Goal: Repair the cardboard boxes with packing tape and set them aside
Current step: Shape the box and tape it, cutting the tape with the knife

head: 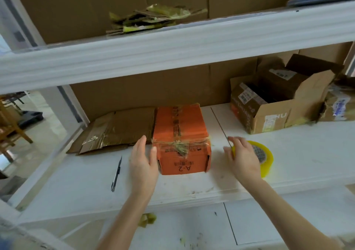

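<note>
Left hand (pixel 143 159) is open, fingers straight, thumb touching the near left corner of the orange box (pixel 182 134). That box stands on the white shelf (pixel 297 153) between both hands. Right hand (pixel 244 157) lies over the tape roll (pixel 266 161); whether it grips cannot be told. Left of the left hand lies what appears to be a slim cutter (pixel 116 175).

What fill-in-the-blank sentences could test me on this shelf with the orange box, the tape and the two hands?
The orange box carries the printed label ____ on its near face.
The packing tape roll touched by the right hand is ____ in colour.
The slim black knife lies on the white shelf to the ____ of the left hand.
Missing words: A-2; yellow; left.
</note>
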